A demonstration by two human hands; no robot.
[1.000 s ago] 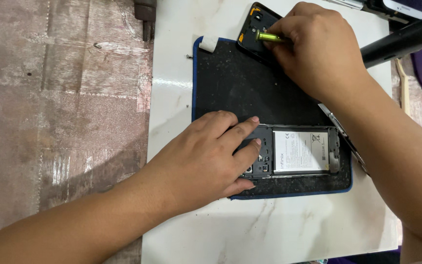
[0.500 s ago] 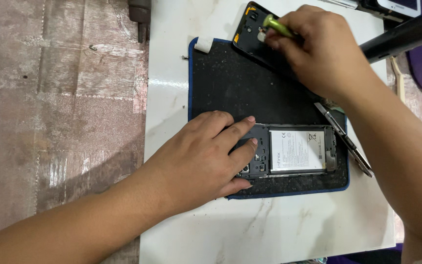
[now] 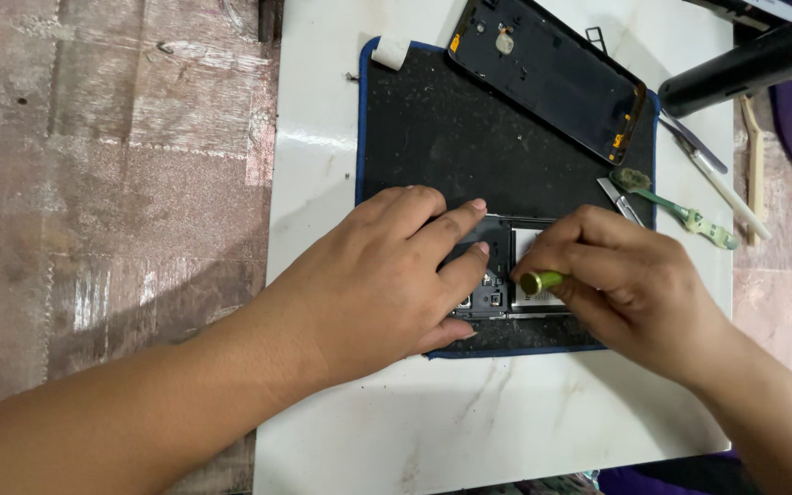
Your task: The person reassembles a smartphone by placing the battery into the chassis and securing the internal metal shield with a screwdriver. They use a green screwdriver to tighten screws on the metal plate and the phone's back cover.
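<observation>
Bright, even light falls from above. The white worktop (image 3: pixel 506 422) shows a soft sheen but no harsh glare. Short, soft shadows lie under the left hand (image 3: pixel 387 275) and right hand (image 3: pixel 625 284). The centre is sharp; the dark bar (image 3: pixel 744 60) at the top right is blurred, being close to the camera.

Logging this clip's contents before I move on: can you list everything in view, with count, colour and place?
work mat: 1, black with blue edge, on the white table
white table: 1, white marbled, under the mat
opened phone: 1, dark, at the mat's near edge, under both hands
phone back frame: 1, black, at the mat's far right
green brush: 1, green, right of the mat
thin metal tools: about 2, silver, near the brush
white scrap: 1, at the mat's far left corner
black tube: 1, top right
floor: brownish, left
left hand: pressing on the phone
right hand: fingers holding a green-handled screwdriver
</observation>
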